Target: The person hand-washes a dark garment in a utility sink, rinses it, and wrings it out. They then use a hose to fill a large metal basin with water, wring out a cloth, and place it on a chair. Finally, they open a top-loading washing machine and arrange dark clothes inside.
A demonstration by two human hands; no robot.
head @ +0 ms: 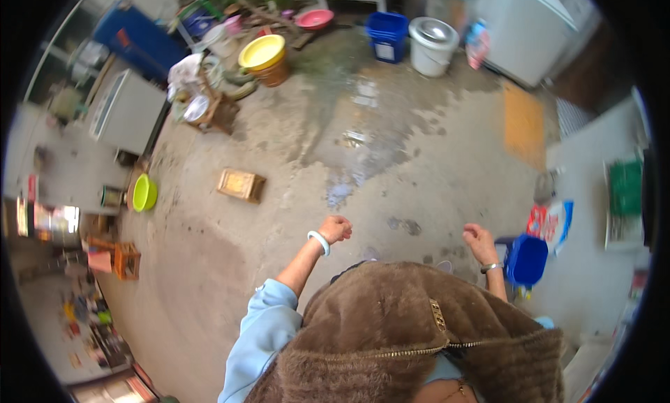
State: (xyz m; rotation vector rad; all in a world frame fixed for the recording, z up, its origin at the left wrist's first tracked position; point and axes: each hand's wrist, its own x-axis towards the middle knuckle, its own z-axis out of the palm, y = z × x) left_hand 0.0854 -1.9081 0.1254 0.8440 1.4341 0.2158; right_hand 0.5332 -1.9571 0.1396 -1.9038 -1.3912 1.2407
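My left hand (335, 228), with a pale bangle at the wrist, hangs in the air over the concrete floor (293, 235). Its fingers curl loosely around nothing. My right hand (479, 242), wearing a metal wrist band, is held out to the other side and carries nothing. Nearest to it is a blue plastic bin (526, 259), just beyond the wrist; I see no contact. A red, white and blue printed bag (549, 222) lies behind that bin. Ahead of my hands is a wet patch (361, 157) on the floor.
A small wooden stool (241, 185) stands ahead on the left, with a lime-green basin (144, 192) farther left. Toward the back are a yellow basin (263, 52), a blue bucket (386, 36) and a lidded white bucket (432, 47). An orange-brown mat (524, 125) lies at right.
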